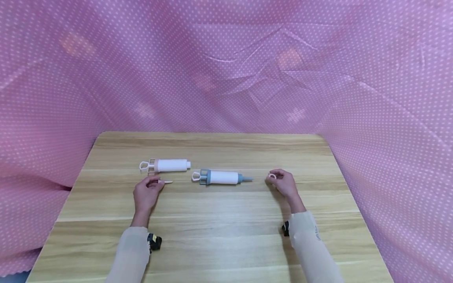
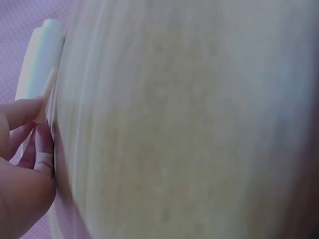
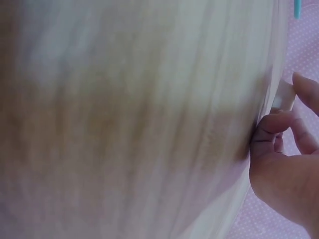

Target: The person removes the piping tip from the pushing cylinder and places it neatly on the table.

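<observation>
Left hand (image 1: pixel 146 194) pinches pale pointed nozzle (image 1: pixel 168 182) near pink-collared syringe (image 1: pixel 172 165), right hand (image 1: pixel 286 185) pinches small pale ring (image 3: pixel 284 95) beyond teal-tipped syringe (image 1: pixel 223 177); shallow fingertip hold could slip, ring might roll away.

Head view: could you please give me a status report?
Left hand pinches pale tapered piece. Right hand holds small pale ring. Blue-trimmed syringe lies between hands.
</observation>
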Action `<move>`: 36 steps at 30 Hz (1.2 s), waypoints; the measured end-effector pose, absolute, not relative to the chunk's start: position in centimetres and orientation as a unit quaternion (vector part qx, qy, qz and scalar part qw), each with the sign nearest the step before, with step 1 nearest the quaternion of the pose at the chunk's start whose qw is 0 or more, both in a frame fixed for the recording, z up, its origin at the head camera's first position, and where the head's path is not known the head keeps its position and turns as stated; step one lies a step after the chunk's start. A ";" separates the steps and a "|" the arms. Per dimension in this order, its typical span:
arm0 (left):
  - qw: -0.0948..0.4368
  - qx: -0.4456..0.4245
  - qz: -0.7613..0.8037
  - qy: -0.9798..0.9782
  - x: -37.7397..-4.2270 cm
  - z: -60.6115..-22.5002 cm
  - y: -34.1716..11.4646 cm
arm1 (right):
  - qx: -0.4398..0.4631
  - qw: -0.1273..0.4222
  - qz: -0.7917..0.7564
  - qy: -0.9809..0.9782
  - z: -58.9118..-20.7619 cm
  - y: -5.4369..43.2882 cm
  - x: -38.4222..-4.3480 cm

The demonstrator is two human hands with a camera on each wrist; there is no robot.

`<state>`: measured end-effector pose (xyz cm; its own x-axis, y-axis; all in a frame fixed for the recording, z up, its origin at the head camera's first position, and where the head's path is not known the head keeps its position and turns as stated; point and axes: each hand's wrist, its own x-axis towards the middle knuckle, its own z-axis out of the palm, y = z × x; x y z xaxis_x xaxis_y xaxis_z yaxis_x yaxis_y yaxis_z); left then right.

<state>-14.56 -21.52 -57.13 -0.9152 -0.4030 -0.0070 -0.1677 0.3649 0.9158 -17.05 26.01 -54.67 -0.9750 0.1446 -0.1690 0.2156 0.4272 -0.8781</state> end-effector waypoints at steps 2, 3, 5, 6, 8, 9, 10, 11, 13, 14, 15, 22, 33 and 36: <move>0.104 0.174 -0.533 -0.822 -14.6 -57.0 -21.6 | 0.101 0.027 -0.505 0.857 -54.8 26.0 -17.1; 0.100 0.173 -0.530 -0.824 -14.6 -56.9 -21.6 | 0.098 0.024 -0.496 0.863 -54.9 25.9 -17.1; 0.095 0.173 -0.526 -0.827 -14.6 -56.8 -21.6 | 0.095 0.019 -0.480 0.872 -55.1 25.9 -17.2; 0.092 0.173 -0.524 -0.829 -14.6 -56.8 -21.6 | 0.092 0.016 -0.475 0.875 -55.2 25.9 -17.2; 0.089 0.175 -0.520 -0.832 -14.6 -56.8 -21.6 | 0.089 0.016 -0.469 0.878 -55.2 25.9 -17.2; 0.086 0.175 -0.518 -0.833 -14.6 -56.7 -21.6 | 0.089 0.016 -0.470 0.878 -55.2 25.9 -17.2; 0.084 0.177 -0.517 -0.833 -14.6 -56.7 -21.6 | 0.090 0.015 -0.470 0.878 -55.1 25.9 -17.2; 0.083 0.178 -0.517 -0.833 -14.6 -56.7 -21.6 | 0.090 0.016 -0.470 0.878 -55.1 25.9 -17.1; 0.078 0.178 -0.515 -0.835 -14.6 -56.7 -21.6 | 0.090 0.019 -0.468 0.879 -55.0 25.9 -17.1; 0.076 0.177 -0.516 -0.834 -14.6 -56.7 -21.7 | 0.092 0.020 -0.467 0.879 -54.9 25.9 -17.1; 0.075 0.178 -0.518 -0.834 -14.6 -56.6 -21.7 | 0.092 0.021 -0.465 0.880 -54.9 25.8 -17.1; 0.081 0.171 -0.522 -0.832 -14.7 -56.4 -21.9 | 0.092 0.025 -0.475 0.875 -54.4 25.4 -17.2; 0.098 0.151 -0.540 -0.822 -14.7 -56.4 -21.8 | 0.086 0.000 -0.460 0.884 -54.1 25.4 -16.7; 0.106 0.146 -0.529 -0.829 -14.8 -56.1 -21.6 | 0.092 -0.008 -0.461 0.882 -53.7 25.2 -16.8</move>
<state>-14.81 -21.65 -56.14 -0.9351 -0.3537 0.0204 -0.1303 0.3967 0.9087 -16.79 25.20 -53.71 -0.9830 0.1697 -0.0697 0.1541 0.5576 -0.8157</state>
